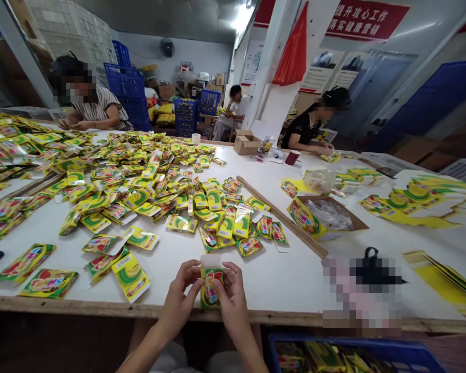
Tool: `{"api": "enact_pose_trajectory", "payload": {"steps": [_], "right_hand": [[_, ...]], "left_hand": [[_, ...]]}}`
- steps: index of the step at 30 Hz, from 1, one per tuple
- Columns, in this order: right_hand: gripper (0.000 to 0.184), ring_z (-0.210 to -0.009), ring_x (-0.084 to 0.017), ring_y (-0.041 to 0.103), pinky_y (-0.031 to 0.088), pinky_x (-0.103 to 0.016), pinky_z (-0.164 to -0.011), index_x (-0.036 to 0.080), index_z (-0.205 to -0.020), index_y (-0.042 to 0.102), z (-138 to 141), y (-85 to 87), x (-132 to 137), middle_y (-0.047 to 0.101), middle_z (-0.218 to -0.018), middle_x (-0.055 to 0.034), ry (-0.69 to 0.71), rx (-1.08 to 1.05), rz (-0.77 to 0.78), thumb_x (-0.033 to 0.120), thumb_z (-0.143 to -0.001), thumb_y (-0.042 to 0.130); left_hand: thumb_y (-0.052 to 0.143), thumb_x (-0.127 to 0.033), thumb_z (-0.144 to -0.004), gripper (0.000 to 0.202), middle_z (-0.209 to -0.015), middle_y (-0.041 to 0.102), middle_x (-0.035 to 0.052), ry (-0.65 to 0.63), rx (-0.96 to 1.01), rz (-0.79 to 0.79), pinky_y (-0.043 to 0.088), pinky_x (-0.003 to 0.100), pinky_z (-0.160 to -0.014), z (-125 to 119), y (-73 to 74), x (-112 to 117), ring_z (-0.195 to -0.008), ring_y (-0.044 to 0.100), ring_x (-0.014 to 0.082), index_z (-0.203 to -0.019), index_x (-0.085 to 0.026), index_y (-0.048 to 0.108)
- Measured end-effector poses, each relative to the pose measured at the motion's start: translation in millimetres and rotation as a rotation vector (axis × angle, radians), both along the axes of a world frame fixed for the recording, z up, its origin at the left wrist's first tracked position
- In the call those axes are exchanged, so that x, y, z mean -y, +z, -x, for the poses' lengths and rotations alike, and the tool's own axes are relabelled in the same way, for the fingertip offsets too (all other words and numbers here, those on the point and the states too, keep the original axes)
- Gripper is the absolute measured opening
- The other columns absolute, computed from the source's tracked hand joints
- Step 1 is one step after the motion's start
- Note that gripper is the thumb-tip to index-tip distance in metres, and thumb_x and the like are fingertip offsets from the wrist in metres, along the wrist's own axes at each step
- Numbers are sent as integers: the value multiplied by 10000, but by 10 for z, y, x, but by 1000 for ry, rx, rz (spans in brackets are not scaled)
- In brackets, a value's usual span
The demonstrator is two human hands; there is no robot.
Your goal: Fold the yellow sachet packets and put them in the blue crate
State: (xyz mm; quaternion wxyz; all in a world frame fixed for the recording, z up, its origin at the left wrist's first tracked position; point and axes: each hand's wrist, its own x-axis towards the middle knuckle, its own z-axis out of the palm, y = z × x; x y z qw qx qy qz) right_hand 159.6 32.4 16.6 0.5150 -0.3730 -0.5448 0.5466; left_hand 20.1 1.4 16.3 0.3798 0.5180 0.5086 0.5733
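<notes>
Close to the table's front edge, a small yellow-green printed packet (210, 291) stands upright with its pale end at the top. My left hand (183, 291) grips its left side, thumb against the front. On the other side, my right hand (232, 291) is closed on the same packet, its thumb pressed on the printed face. Fingers partly cover the edges. Beyond my hands lies a large heap of similar packets (219, 220), and a few loose ones, such as a yellow packet (130, 276), lie to the left.
A wooden strip (281, 217) crosses the white table (287, 280). To its right are an open box with clear bags (330, 215) and flat printed cartons (415, 202). A blue crate (357, 344) with packets sits below the front edge. Co-workers sit across the table.
</notes>
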Motion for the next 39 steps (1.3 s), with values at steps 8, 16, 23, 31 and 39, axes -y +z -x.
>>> {"api": "enact_pose_trajectory", "payload": {"steps": [8, 16, 23, 31, 39], "right_hand": [[205, -994, -212, 658, 534, -309, -871, 216, -1087, 635, -61, 57, -73, 691, -1075, -70, 96, 270, -123, 264, -932, 510], [225, -899, -195, 685, 550, -287, -790, 222, -1144, 569, -60, 62, -58, 707, -1027, -54, 32, 272, -171, 263, -928, 522], [122, -861, -188, 651, 510, -275, -787, 217, -895, 644, -9, 152, -137, 673, -890, -31, -47, 365, -299, 237, -916, 526], [200, -849, -188, 683, 548, -290, -780, 226, -1090, 608, -11, 57, -71, 703, -960, -43, -161, 321, -305, 234, -893, 573], [149, -1044, -225, 642, 519, -359, -905, 261, -1002, 691, -78, 90, -42, 695, -1083, -57, 15, 327, -372, 223, -890, 600]], "left_hand": [[520, -285, -924, 285, -1128, 686, 80, -66, -63, -11, 555, 374, -905, 78, -25, -114, -1037, 669, 219, -1201, -227, 554], [525, -298, -919, 200, -1041, 708, 75, -87, -142, -3, 562, 328, -836, 187, 59, -47, -941, 682, 207, -1059, -211, 639], [534, -279, -914, 145, -1065, 679, 77, -15, -144, -47, 518, 366, -923, 131, 65, -98, -1049, 641, 222, -997, -212, 633], [516, -250, -920, 222, -1114, 674, 82, 41, -181, -59, 530, 375, -926, 93, -35, -16, -1067, 645, 218, -1133, -232, 575], [565, -261, -900, 193, -1114, 705, 71, -25, -270, -80, 515, 367, -938, 136, 104, 64, -1065, 648, 226, -1076, -231, 639]]}}
